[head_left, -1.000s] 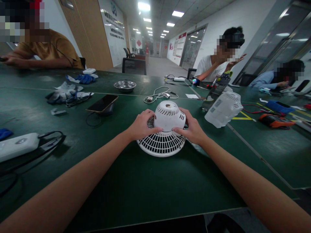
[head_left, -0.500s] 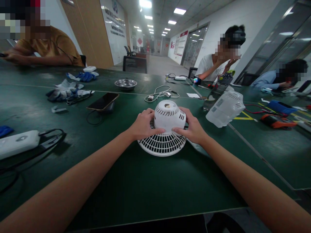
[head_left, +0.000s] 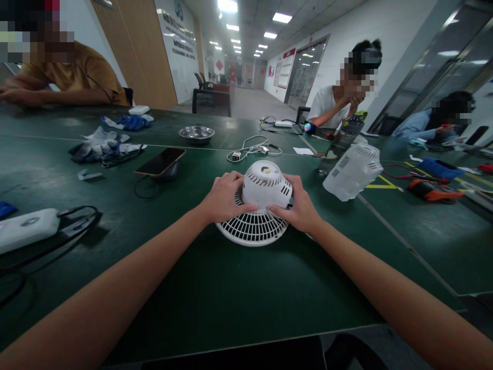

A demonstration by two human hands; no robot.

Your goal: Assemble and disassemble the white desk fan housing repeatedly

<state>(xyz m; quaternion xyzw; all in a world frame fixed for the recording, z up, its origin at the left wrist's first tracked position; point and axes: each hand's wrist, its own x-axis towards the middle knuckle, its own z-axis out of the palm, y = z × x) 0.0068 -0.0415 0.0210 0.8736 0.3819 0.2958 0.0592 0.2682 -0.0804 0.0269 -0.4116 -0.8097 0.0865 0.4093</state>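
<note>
In front of me on the green table lies a white round fan grille, face down. Over its middle sits a white motor housing with slots round its top and a hole in the crown. My left hand wraps the housing's left side, thumb across the front. On the opposite side my right hand grips it the same way, the two thumbs nearly meeting. Both hands are closed on the housing; the fingertips behind it are hidden. Part of some flat piece shows under my right hand, too covered to name.
A translucent plastic container and a water bottle stand to the right, near an orange multimeter. Leftward are a phone, work gloves and a white power strip. A metal bowl and a coiled cable lie beyond.
The housing has turned slightly between my hands, its side slots shifting a little. Both hands keep their hold. The whole view has shifted slightly.
</note>
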